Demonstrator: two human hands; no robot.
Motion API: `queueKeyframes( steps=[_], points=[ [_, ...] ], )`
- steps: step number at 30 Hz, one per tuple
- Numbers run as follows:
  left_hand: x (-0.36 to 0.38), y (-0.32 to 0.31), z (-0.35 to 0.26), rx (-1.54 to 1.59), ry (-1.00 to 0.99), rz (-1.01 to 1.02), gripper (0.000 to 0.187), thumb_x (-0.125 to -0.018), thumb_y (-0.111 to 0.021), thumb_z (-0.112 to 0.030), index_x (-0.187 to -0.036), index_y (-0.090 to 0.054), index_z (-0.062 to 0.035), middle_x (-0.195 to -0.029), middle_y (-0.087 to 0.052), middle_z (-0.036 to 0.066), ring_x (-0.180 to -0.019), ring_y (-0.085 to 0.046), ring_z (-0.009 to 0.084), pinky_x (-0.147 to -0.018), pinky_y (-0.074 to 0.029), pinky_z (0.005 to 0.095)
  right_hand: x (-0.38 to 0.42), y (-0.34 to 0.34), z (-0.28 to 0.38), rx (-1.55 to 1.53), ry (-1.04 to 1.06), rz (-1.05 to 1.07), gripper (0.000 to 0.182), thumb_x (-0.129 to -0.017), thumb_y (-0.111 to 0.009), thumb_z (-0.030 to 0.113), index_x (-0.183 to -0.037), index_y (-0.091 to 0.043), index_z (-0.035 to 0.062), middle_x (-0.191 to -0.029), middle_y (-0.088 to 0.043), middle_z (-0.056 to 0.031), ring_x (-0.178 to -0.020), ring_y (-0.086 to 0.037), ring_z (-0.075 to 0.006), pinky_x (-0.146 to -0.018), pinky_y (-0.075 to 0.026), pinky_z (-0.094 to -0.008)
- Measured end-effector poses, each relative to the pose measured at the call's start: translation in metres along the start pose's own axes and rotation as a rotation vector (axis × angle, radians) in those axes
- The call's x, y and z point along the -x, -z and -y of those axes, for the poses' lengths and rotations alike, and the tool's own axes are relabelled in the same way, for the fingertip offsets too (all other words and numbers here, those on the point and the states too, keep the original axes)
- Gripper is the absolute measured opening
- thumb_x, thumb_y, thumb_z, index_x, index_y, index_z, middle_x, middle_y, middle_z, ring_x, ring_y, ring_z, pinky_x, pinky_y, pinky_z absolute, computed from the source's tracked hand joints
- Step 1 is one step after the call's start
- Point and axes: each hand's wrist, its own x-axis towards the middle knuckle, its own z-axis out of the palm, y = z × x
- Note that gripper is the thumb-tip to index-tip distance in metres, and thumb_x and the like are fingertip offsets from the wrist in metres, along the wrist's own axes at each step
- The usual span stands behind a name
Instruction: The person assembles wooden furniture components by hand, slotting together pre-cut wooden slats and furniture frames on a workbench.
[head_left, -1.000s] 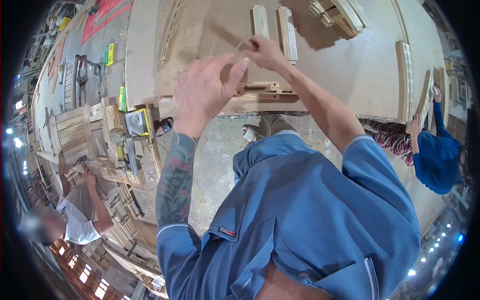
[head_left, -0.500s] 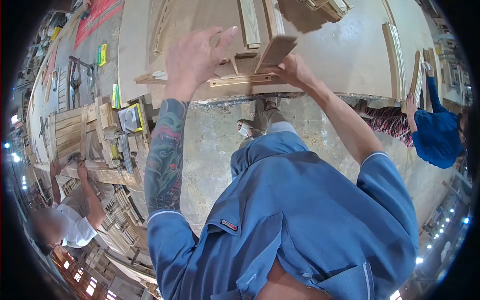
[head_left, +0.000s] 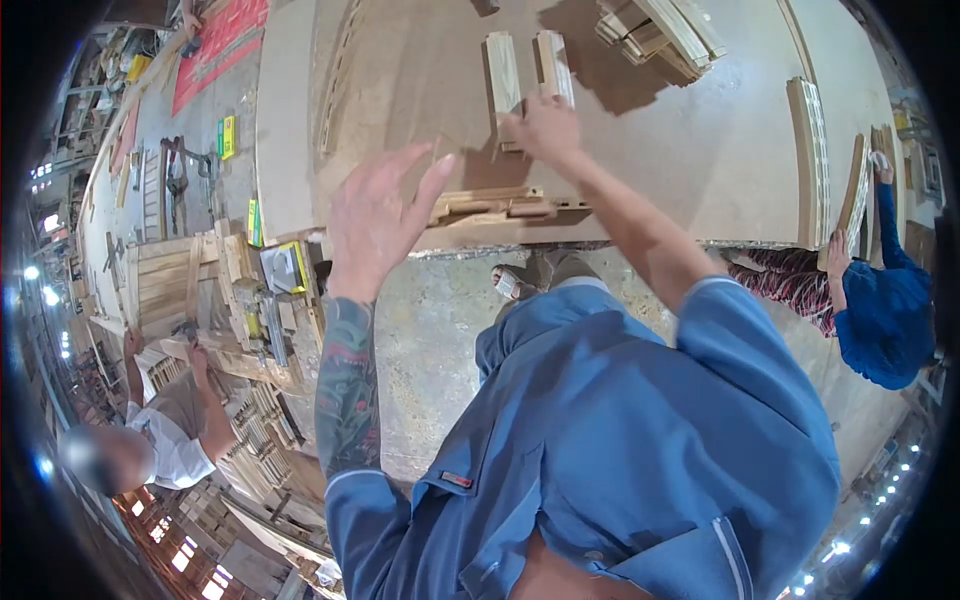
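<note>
Overlapping slats (head_left: 503,75), upper centre: right hand (head_left: 545,130), grip unclear. Left hand (head_left: 375,220) spread. Stray brush could skew slats.

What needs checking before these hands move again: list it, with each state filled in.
1. Left hand free to act: ok; it hangs over the table with thumb and fingers spread.
2. Right hand grip: cannot tell; it is blurred and overlaps the near parts of two wood strips in view.
3. Strips kept separate: ok; they lie side by side with a gap between.
4. Loose wood pieces at the near edge in order: not ok; they overlap in an untidy heap.
5. Co-worker in blue clear of the hands: ok; off to the far right, well apart.
</note>
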Motion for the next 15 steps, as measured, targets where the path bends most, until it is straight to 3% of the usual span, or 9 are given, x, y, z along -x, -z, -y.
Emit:
queueKeyframes(
  steps=[2,3,5,6,8,9,11,13,15],
  points=[
    [0.003,0.001,-0.001,-0.01,-0.009,0.022,0.04,-0.095,-0.059,-0.042,-0.11,-0.072,-0.0069,-0.103,-0.071,0.015,-0.087,-0.068,0.0307,-0.079,-0.052,0.0382,-0.003,-0.043,0.016,0.15,0.104,-0.293,0.045,-0.086,-0.067,0.036,-0.102,-0.062,-0.0061,-0.115,-0.062,-0.0169,-0.115,-0.057,-0.0409,-0.097,-0.045,-0.044],
    [0.002,0.002,0.0,-0.015,-0.012,0.039,0.04,-0.095,-0.058,-0.041,-0.11,-0.072,-0.0071,-0.103,-0.071,0.014,-0.085,-0.068,0.0301,-0.078,-0.052,0.0377,-0.009,-0.044,0.024,0.148,0.095,-0.298,0.045,-0.086,-0.067,0.036,-0.102,-0.062,-0.0061,-0.115,-0.062,-0.0169,-0.115,-0.057,-0.0409,-0.097,-0.045,-0.044],
    [0.003,0.001,0.001,-0.016,-0.022,0.031,0.04,-0.096,-0.058,-0.042,-0.111,-0.072,-0.0073,-0.103,-0.071,0.014,-0.084,-0.067,0.0299,-0.078,-0.052,0.0372,-0.012,-0.04,0.029,-0.08,-0.071,0.02,0.042,-0.088,-0.063,0.036,-0.103,-0.061,-0.0035,-0.11,-0.065,-0.018,-0.109,-0.06,-0.0401,-0.091,-0.048,-0.0446],
    [0.005,0.0,0.001,-0.018,-0.023,0.015,0.041,-0.096,-0.057,-0.043,-0.112,-0.072,-0.0076,-0.103,-0.071,0.014,-0.084,-0.067,0.0297,-0.078,-0.052,0.0368,-0.013,-0.038,0.021,-0.073,-0.076,0.02,0.042,-0.088,-0.063,0.036,-0.103,-0.061,-0.0035,-0.11,-0.065,-0.018,-0.109,-0.06,-0.0401,-0.091,-0.048,-0.0446],
    [0.007,0.0,-0.001,-0.03,-0.011,0.023,0.042,-0.096,-0.057,-0.044,-0.112,-0.072,-0.0081,-0.103,-0.071,0.014,-0.084,-0.067,0.0297,-0.078,-0.052,0.037,-0.013,-0.03,-0.002,-0.396,-0.007,0.333,0.036,-0.089,-0.063,0.03,-0.104,-0.059,-0.0022,-0.102,-0.068,-0.0194,-0.101,-0.065,-0.0383,-0.082,-0.05,-0.0474],
    [0.007,0.001,-0.001,-0.048,0.009,0.029,0.043,-0.096,-0.057,-0.045,-0.113,-0.072,-0.0086,-0.104,-0.071,0.015,-0.085,-0.068,0.0298,-0.077,-0.052,0.0371,-0.002,-0.009,-0.011,-0.488,0.057,0.2,0.03,-0.091,-0.062,0.026,-0.102,-0.059,-0.0011,-0.091,-0.068,-0.0196,-0.089,-0.068,-0.0301,-0.076,-0.051,-0.0427],
    [0.007,0.0,0.0,0.001,0.018,0.019,0.047,-0.095,-0.056,-0.05,-0.111,-0.073,-0.0087,-0.105,-0.071,0.015,-0.091,-0.068,0.0317,-0.08,-0.052,0.039,0.033,0.032,-0.035,-0.832,-0.049,0.17,0.031,-0.094,-0.063,0.027,-0.107,-0.061,-0.0012,-0.09,-0.069,-0.0139,-0.083,-0.066,-0.0191,-0.074,-0.051,-0.035],
    [0.008,-0.001,0.0,0.049,0.039,0.016,0.051,-0.093,-0.056,-0.055,-0.109,-0.074,-0.0088,-0.105,-0.072,0.015,-0.098,-0.067,0.0335,-0.083,-0.052,0.0409,0.065,0.071,-0.056,-1.043,0.048,0.241,0.031,-0.094,-0.066,0.024,-0.112,-0.065,-0.0006,-0.092,-0.071,-0.0083,-0.083,-0.062,-0.0122,-0.074,-0.052,-0.0307],
    [0.007,-0.001,0.001,-0.018,0.007,0.024,0.047,-0.095,-0.055,-0.05,-0.113,-0.072,-0.0101,-0.105,-0.072,0.013,-0.087,-0.069,0.0289,-0.076,-0.052,0.0376,0.086,0.079,-0.075,-0.987,0.055,0.308,0.03,-0.092,-0.068,0.022,-0.112,-0.067,-0.0006,-0.094,-0.071,-0.007,-0.084,-0.063,-0.0121,-0.074,-0.052,-0.0315]
  ],
)
